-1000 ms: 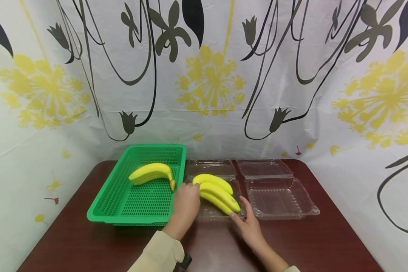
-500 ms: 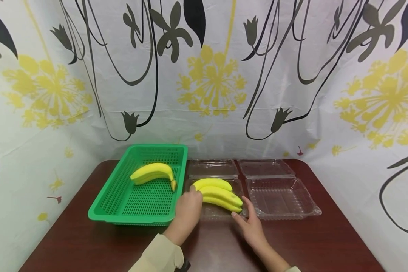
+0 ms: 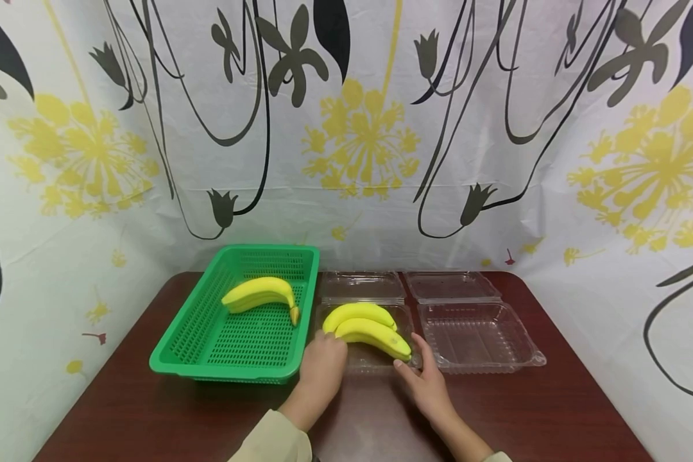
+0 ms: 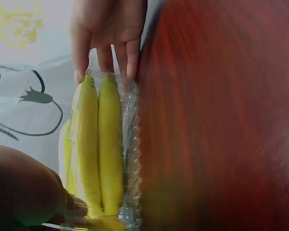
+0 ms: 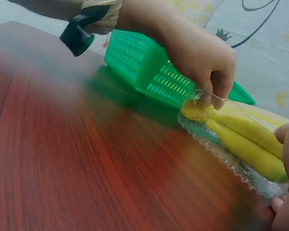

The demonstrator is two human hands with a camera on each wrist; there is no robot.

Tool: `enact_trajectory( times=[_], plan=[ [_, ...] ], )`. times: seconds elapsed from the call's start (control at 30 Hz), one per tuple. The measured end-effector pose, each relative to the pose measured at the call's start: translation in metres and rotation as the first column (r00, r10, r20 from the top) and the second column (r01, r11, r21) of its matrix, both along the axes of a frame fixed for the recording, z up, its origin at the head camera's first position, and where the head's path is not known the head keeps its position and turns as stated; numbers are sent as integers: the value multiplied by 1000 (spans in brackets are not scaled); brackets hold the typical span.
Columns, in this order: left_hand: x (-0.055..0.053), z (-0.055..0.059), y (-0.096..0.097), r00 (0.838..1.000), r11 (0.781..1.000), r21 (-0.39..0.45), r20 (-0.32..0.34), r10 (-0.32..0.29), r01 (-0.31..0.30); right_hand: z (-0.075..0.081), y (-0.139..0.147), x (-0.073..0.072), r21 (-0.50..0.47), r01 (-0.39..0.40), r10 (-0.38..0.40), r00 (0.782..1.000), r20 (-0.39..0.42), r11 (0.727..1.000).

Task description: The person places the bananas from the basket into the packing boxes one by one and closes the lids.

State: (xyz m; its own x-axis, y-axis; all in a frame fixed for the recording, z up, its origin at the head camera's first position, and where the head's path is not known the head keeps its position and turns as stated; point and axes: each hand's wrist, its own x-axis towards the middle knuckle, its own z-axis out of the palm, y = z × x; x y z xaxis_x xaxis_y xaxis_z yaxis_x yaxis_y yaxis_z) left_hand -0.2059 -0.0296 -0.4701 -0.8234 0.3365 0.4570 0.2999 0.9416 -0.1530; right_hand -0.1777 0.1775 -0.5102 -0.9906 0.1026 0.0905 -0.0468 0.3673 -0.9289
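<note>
A bunch of yellow bananas (image 3: 375,333) lies in the left clear plastic clamshell container (image 3: 355,369), its stem end to the left. My left hand (image 3: 325,362) reaches over the container's left side, its fingertips pinching the stem (image 5: 195,109). At the opposite end, my right hand (image 3: 430,385) holds the container's right wall, thumb near the banana tips and other fingers outside. In the left wrist view, the right hand (image 4: 111,29) spans that end wall, and the bananas (image 4: 98,144) show through the plastic.
To the left stands a green basket (image 3: 162,366) with another banana bunch (image 3: 260,295) in it. A second open clamshell container (image 3: 479,340) sits on the right. Both lids (image 3: 453,285) lie back toward the patterned curtain (image 3: 358,224) behind the dark red table (image 3: 121,410).
The banana bunch has settled lower in the container and rolled slightly. My left hand has come down and nearer with the stem; my right hand has stayed at the container's right side.
</note>
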Motion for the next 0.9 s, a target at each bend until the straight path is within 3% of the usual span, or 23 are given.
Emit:
enact_trajectory(
  times=[0.13,0.27,0.47,0.63,0.8,0.9],
  plan=[
    [1,-6,-5,998,999,31,-45,-33,35,1,0,-1,-5,0,0,1000,4,1000],
    [0,-11,-12,997,985,152,-37,-74,79,3,0,-2,10,2,-2,1000,6,1000],
    [-2,-17,-19,988,902,404,-56,-141,151,14,0,-3,24,7,-7,1000,22,1000],
    [-7,-23,-25,983,800,582,5,-185,148,27,0,-4,-76,-41,48,994,93,996],
    [-11,-28,-29,952,626,779,156,-263,45,38,0,-4,-254,-54,94,984,150,966],
    [-13,-32,-31,928,521,853,171,-330,28,41,0,-3,-352,-30,97,980,174,936]
  ],
)
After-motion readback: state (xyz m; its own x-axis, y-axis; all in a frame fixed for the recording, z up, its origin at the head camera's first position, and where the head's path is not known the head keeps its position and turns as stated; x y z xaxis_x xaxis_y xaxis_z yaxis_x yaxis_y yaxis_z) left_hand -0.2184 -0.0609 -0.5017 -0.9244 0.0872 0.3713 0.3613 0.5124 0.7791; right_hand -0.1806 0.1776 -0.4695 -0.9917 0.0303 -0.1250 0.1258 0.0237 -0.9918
